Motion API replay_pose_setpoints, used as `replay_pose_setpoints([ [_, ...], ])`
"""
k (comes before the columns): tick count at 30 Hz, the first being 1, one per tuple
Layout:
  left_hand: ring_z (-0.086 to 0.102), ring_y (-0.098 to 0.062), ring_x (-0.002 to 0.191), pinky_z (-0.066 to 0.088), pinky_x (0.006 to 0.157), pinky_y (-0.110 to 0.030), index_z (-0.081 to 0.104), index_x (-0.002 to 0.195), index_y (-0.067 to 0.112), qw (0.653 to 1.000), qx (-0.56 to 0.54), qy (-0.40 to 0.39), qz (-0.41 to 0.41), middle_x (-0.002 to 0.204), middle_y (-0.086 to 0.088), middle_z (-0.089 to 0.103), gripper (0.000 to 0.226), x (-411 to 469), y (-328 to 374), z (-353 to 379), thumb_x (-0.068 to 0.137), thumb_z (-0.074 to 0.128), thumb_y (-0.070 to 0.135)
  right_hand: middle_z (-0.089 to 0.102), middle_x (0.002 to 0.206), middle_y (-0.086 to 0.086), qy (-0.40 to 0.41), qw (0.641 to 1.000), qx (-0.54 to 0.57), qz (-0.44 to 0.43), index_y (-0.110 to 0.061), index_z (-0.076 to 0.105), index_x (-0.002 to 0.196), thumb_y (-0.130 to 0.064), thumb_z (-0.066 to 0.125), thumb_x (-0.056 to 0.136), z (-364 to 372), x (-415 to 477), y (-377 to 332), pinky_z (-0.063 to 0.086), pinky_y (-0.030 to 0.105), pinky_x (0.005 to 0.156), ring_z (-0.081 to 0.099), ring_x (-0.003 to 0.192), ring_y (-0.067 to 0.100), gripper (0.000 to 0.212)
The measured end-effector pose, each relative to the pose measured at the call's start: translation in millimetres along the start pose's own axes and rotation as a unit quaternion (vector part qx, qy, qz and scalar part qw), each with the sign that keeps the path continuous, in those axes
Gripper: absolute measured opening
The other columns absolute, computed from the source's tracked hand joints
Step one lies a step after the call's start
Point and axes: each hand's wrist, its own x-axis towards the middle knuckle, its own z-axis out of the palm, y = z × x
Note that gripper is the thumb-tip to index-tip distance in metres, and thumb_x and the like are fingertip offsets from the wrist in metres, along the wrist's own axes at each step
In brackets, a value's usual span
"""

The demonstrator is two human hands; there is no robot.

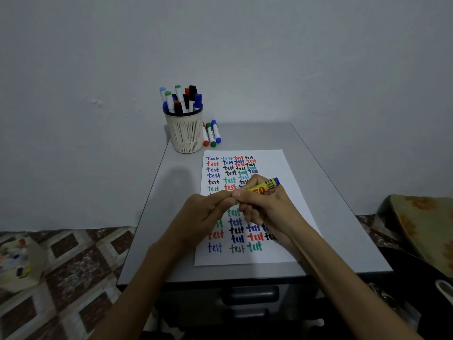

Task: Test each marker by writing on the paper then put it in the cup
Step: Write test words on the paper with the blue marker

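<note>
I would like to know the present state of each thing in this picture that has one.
yellow marker: held over the paper by both hands; cap hidden.
left hand: pinches the marker's hidden end.
right hand: grips the marker's barrel.
cup: upright, crowded with standing markers.
three markers: lying beside the cup, capped.
paper: flat, mostly covered with "test" words.

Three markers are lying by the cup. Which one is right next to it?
The red marker, closest to the cup; the green marker lies in the middle and the blue marker farthest away.
</note>
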Motion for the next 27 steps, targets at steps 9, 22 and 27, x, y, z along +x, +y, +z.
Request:
replay_pose_setpoints([
  [9, 0.063, -0.002, 0.073, 0.051, 0.060, -0.015, 0.046, 0.102, 0.031, 0.995, 0.059, -0.061, -0.047, 0.085, 0.015, 0.058, 0.021, -1.3, -3.6, 4.5, 0.094, 0.032, 0.046, 0.053, 0.057, 0.012, 0.019, 0.998, -0.034, -0.043, 0.001, 0.058, 0.084, -0.005, 0.071, 0.083, -4.7, -0.2, 0.1, 0.032, 0.018, 0.039, 0.041, 0.036, 0.013, 0.014],
  [22, 0.067, -0.005, 0.072, 0.054, 0.056, -0.019, 0.060, 0.112, 0.019, 0.999, -0.001, -0.020, -0.048, 0.087, 0.003, 0.067, 0.037, -0.3, -3.0, 0.4, 0.091, 0.041, 0.043, 0.054, 0.056, 0.008, -0.001, 1.000, 0.012, -0.028, 0.003, 0.057, 0.084, -0.003, 0.067, 0.084, -1.4, 3.3, 0.1, 0.031, 0.019, 0.040, 0.037, 0.038, 0.011, 0.011],
  [27, 0.069, -0.005, 0.073, 0.053, 0.059, -0.018, 0.058, 0.113, 0.024, 0.994, -0.072, -0.018, -0.084, 0.088, 0.005, 0.068, 0.036, -1.3, -4.1, -1.7, 0.085, 0.049, 0.044, 0.051, 0.057, 0.012, -0.017, 0.999, 0.014, -0.035, 0.001, 0.056, 0.080, 0.003, 0.068, 0.080, -2.8, 3.1, -2.8, 0.031, 0.019, 0.040, 0.038, 0.039, 0.012, 0.012],
])
